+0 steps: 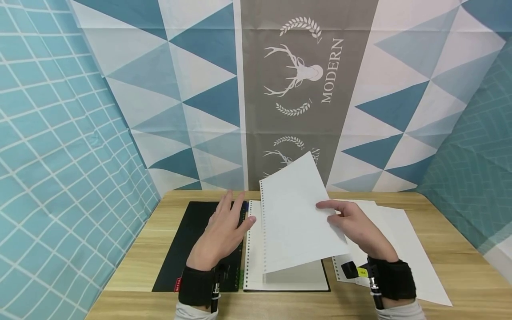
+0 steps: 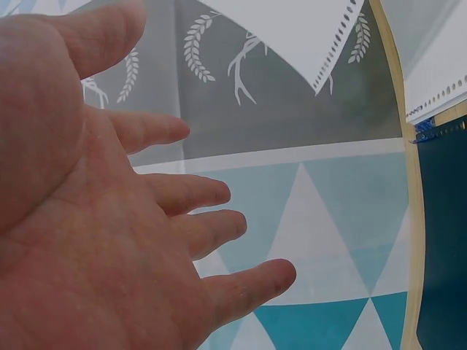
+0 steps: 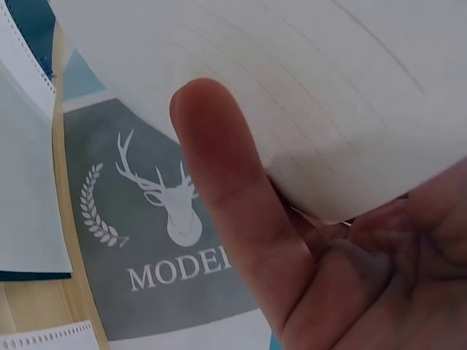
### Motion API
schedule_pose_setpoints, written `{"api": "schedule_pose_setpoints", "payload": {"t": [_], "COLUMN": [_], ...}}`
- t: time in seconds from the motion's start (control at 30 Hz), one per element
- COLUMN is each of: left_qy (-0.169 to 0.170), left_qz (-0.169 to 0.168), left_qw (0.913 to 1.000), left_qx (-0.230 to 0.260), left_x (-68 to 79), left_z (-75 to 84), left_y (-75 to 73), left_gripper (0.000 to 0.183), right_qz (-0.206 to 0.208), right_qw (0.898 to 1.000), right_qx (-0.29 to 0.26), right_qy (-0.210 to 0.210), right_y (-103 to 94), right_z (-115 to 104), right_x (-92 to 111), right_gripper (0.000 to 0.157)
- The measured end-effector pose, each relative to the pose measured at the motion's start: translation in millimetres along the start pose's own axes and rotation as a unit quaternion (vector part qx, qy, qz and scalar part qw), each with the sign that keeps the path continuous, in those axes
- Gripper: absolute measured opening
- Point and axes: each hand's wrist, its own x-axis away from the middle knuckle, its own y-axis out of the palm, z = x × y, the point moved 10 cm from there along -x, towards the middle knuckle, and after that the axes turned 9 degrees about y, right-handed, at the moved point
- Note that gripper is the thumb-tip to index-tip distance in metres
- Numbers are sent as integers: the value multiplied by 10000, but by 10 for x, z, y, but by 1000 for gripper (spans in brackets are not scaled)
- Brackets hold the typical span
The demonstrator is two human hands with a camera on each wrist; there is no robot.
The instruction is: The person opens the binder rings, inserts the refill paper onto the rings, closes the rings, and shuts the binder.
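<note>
- While the wooden table [image 1: 288,306] spreads under your forearms, a patterned cloth [image 1: 208,89] rises behind its far edge.
- Left of the table's middle you have a black cover [image 1: 192,226] lying flat, with a pad of white pages [image 1: 296,282] just to its right.
- Toward the table's right edge lie loose leaves [image 1: 408,240], overlapping, one slanting toward the near right corner.
- Above the pad hangs the white sheet [image 1: 296,218], tilted, its far right corner pointing at the cloth; its long axis seems to run from the table's far edge toward the near one.
- Your right hand [image 1: 356,222] pinches that sheet at its right side, so most of it lies to the left of this hand.
- Your left hand [image 1: 224,231] holds nothing; its fingers are extended over the black cover, thumb toward the sheet.
- The sheet's row of holes [image 1: 262,226] looks like the relation that counts: it faces left, roughly parallel to the pad's own holes [image 1: 247,249] and just right of them, so your left hand is nearer. Whether that edge touches the pad, you cannot tell.
</note>
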Motion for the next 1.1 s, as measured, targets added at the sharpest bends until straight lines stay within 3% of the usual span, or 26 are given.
{"api": "schedule_pose_setpoints", "payload": {"t": [0.53, 1.1], "left_qy": [-27, -126], "left_qz": [6, -54], "left_qw": [10000, 9999], "left_qx": [82, 98], "left_x": [-5, 5], "left_z": [-35, -173], "left_y": [10, -16], "left_gripper": [75, 73], "right_qz": [-194, -242], "right_qw": [9998, 9996], "right_qx": [33, 137], "right_qy": [33, 4], "right_y": [192, 354], "right_z": [-67, -125], "right_x": [-29, -78], "right_gripper": [42, 42]}}
